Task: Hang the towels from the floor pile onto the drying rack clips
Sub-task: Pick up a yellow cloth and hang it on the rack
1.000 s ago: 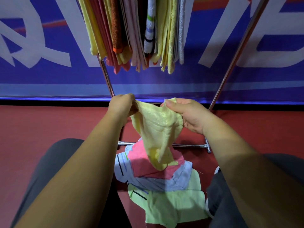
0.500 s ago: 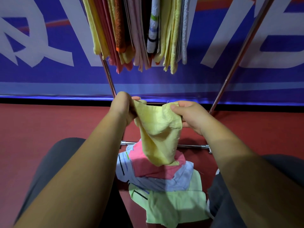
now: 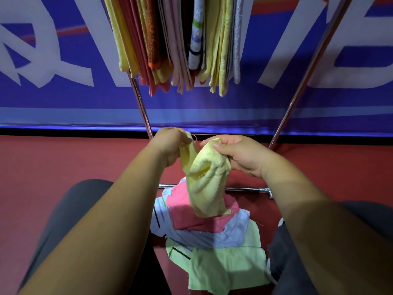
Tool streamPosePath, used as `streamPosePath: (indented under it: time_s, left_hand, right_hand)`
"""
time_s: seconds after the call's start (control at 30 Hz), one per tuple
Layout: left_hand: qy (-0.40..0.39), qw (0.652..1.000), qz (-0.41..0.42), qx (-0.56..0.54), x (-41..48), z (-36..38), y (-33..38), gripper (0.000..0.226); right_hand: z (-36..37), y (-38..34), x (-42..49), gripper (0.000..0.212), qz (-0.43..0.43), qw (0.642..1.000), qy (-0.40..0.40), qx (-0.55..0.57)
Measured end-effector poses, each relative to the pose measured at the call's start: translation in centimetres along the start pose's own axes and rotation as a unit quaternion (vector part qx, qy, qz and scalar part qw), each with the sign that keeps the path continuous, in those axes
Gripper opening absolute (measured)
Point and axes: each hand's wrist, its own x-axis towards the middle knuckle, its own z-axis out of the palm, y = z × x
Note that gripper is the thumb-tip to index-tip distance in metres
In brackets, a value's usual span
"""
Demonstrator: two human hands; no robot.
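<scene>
Step in hand: opening out a pale yellow cloth towel point(image 3: 206, 188), which hangs over the floor pile of coloured towels point(image 3: 214, 239). Left hand point(image 3: 170, 143) and right hand point(image 3: 240, 155), forearms extended, each pinch an upper corner. Next, probably: spread the edge and raise it to the metal drying rack point(image 3: 306, 69), whose clips are unseen here.

At the centre of the frame the left hand point(image 3: 170, 145) and the right hand point(image 3: 240, 155) each pinch an upper edge of a pale yellow towel point(image 3: 205, 184), which sags crumpled between them. Below it, in the lower middle, a floor pile point(image 3: 212, 237) of pink, light blue and green towels lies on the red floor point(image 3: 63, 162). Along the top centre, hung towels point(image 3: 176, 39) dangle between the slanted metal legs of the drying rack point(image 3: 297, 86), before a blue banner point(image 3: 63, 103).
</scene>
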Motion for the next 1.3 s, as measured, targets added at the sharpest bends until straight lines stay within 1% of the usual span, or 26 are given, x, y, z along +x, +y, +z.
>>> streamPosePath:
  time_s: [0.07,0.13,0.2,0.27,0.3,0.4,0.47,0.57,0.63,0.77,0.9,0.97,1.03,1.07,1.1,1.13,1.2,1.27,1.3]
  left_hand:
    - [-0.050,0.998,-0.021,-0.041,-0.2,0.5,-0.1,0.024]
    - [-0.085,0.994,-0.040,-0.057,-0.5,1.0,0.0,0.030]
    - [-0.079,0.996,-0.044,-0.027,-0.4,1.3,-0.2,0.025]
    - [-0.057,0.996,-0.067,-0.004,0.0,1.1,-0.7,0.027]
    - [-0.054,0.995,-0.082,0.005,0.1,1.1,-1.0,0.030]
    - [-0.069,0.993,-0.098,0.004,0.1,1.2,-1.3,0.032]
    - [-0.078,0.994,-0.076,0.001,0.0,1.4,-1.2,0.029]
    - [-0.101,0.995,-0.011,0.007,-0.4,1.9,-1.1,0.025]
    - [-0.111,0.994,0.017,0.014,-0.7,2.2,-1.1,0.024]
    - [-0.136,0.989,0.023,0.050,-1.2,2.3,-0.9,0.025]
    - [-0.157,0.985,0.021,0.068,-1.3,2.2,-0.7,0.032]
    - [-0.148,0.986,0.018,0.078,-1.0,2.2,-0.8,0.038]
    - [-0.126,0.986,0.028,0.106,-0.9,2.2,-0.7,0.038]
    - [-0.107,0.982,0.049,0.149,-0.9,2.1,-0.7,0.033]
    - [-0.084,0.970,0.077,0.213,-0.8,1.9,-0.6,0.028]
    - [-0.061,0.952,0.103,0.283,-0.9,1.8,-0.5,0.025]
    - [-0.030,0.905,0.139,0.401,-1.4,1.4,-0.2,0.029]
    - [-0.012,0.862,0.170,0.477,-1.7,0.9,0.0,0.031]
    - [-0.005,0.852,0.181,0.491,-1.9,0.7,0.2,0.030]
  right_hand:
    - [-0.3,0.2,0.4,0.029,0.006,0.999,0.038,-0.018]
    - [-0.4,0.2,0.7,0.026,0.008,0.997,0.073,-0.029]
    - [-0.1,0.0,0.8,0.019,0.005,0.994,0.104,-0.042]
    - [-0.3,0.4,1.2,0.038,0.007,0.989,0.138,-0.049]
    - [-0.5,0.5,1.3,0.038,0.004,0.987,0.150,-0.049]
    - [-0.8,0.4,1.2,0.019,-0.011,0.985,0.167,-0.046]
    - [-0.8,0.5,1.1,0.014,-0.020,0.986,0.162,-0.025]
    - [-0.5,0.4,1.1,0.017,-0.020,0.988,0.153,0.001]
    - [-0.2,0.2,1.0,0.013,-0.020,0.989,0.142,0.016]
    - [-0.2,0.1,1.1,0.008,-0.033,0.988,0.148,0.024]
    - [-0.1,0.0,1.2,0.015,-0.036,0.981,0.190,0.018]
    - [-0.2,-0.1,1.2,0.011,-0.040,0.976,0.211,0.013]
    - [-0.4,-0.2,1.3,0.007,-0.051,0.971,0.235,-0.007]
    - [-0.5,-0.2,1.3,0.007,-0.059,0.966,0.249,-0.019]
    - [-0.6,-0.3,1.4,0.008,-0.068,0.961,0.266,-0.031]
    - [-0.8,-0.4,1.4,0.007,-0.076,0.955,0.284,-0.044]
    - [-1.0,-0.6,1.4,0.004,-0.088,0.941,0.318,-0.074]
    - [-1.2,-0.7,1.3,0.006,-0.096,0.930,0.341,-0.095]
    - [-1.3,-0.8,1.2,0.008,-0.100,0.926,0.349,-0.100]
